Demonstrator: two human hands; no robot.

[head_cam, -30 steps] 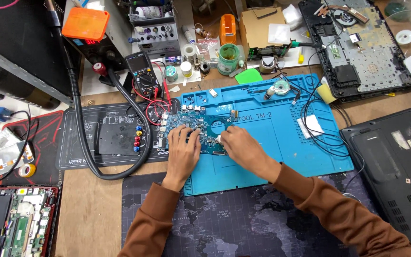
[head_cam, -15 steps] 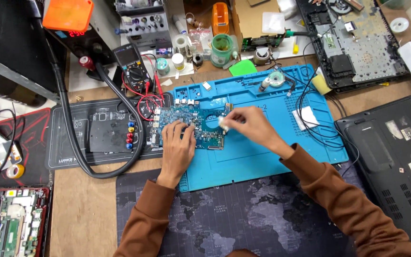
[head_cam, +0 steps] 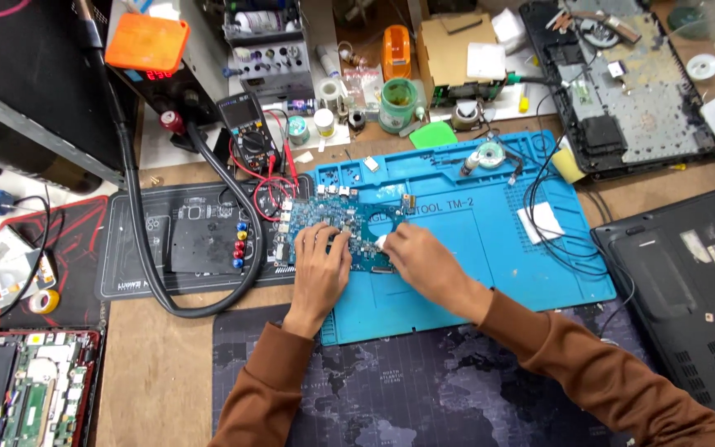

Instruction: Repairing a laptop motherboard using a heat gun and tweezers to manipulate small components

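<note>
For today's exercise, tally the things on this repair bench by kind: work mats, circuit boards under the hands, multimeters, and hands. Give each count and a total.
Work mats: 3 (blue mat, black mat, dark map-print mat)
Circuit boards under the hands: 1
Multimeters: 1
Hands: 2 (left hand, right hand)
Total: 7

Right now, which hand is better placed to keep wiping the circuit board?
Probably the right hand: it holds the small white wipe on the circuit board. The left hand lies flat on it.
</note>
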